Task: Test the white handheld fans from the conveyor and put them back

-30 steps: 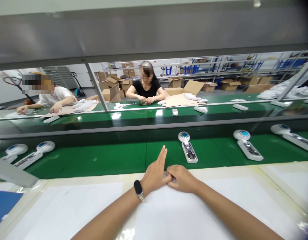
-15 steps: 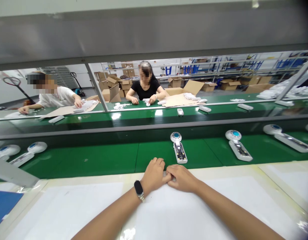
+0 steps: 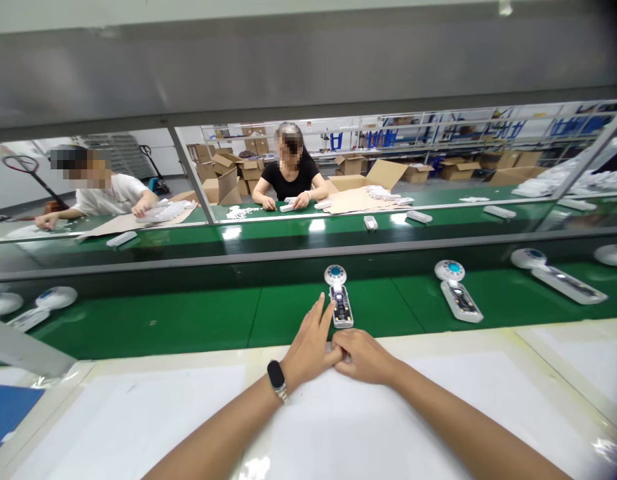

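Observation:
My left hand (image 3: 312,339), with a watch on its wrist, rests at the belt's near edge, its fingers stretched forward. Its fingertips are beside the left edge of a white handheld device (image 3: 341,307) with a round head, blue disc and exposed circuit board; whether they touch it I cannot tell. My right hand (image 3: 363,357) is closed on the white work surface (image 3: 348,427), just below the device. Its curled fingers meet my left thumb, and what they hold, if anything, is hidden.
More such devices lie on the green belt (image 3: 203,320), including one to the right (image 3: 461,299) and one to the left (image 3: 43,308). A metal rail (image 3: 268,256) separates a farther belt with white casings. Two people work across it. A post (image 3: 33,350) stands left.
The devices on the near belt have shifted left, bringing one to my left fingers. My left fingers have straightened forward. My right hand stays put. White casings on the far belt have moved right.

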`<action>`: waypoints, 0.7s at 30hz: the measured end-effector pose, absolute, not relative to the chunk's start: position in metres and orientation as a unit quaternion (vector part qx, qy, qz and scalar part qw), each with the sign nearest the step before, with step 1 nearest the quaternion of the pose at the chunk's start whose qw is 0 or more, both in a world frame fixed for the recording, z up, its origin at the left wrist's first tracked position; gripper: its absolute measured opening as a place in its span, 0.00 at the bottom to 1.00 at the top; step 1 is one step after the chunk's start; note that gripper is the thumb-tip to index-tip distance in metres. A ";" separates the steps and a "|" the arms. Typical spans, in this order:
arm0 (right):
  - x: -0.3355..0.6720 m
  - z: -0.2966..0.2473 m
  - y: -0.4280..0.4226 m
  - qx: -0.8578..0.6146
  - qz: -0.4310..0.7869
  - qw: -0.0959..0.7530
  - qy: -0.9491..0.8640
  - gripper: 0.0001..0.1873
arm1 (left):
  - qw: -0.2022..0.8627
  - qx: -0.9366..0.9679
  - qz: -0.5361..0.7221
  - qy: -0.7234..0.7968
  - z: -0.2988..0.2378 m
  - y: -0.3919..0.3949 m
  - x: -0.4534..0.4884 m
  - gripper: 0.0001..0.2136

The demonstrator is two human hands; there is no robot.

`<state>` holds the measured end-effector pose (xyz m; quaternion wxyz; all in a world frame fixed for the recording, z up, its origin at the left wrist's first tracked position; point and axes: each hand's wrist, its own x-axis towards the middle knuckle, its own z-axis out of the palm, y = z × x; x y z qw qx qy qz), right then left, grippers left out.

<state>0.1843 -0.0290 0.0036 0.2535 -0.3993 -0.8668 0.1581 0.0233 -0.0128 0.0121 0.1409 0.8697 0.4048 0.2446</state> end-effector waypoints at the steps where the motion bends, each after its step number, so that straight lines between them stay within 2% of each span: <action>1: 0.184 0.004 -0.029 -0.400 0.159 0.253 -0.867 0.11 | 0.152 0.866 0.240 0.411 0.012 -0.013 0.023 0.37; 8: 0.183 0.004 -0.029 -0.404 0.156 0.256 -0.865 0.10 | 0.265 0.827 0.233 0.437 0.010 -0.008 0.018 0.32; 15: 0.183 0.006 -0.031 -0.404 0.160 0.303 -0.848 0.04 | 0.348 0.792 0.306 0.397 0.008 0.004 0.010 0.22; 17: 0.186 0.006 -0.028 -0.427 0.166 0.334 -0.824 0.02 | 0.347 0.774 0.331 0.413 0.007 0.006 0.011 0.19; 21: 0.211 0.003 -0.008 -0.499 0.109 0.463 -0.724 0.08 | 0.340 0.746 0.348 0.455 0.004 0.008 0.014 0.18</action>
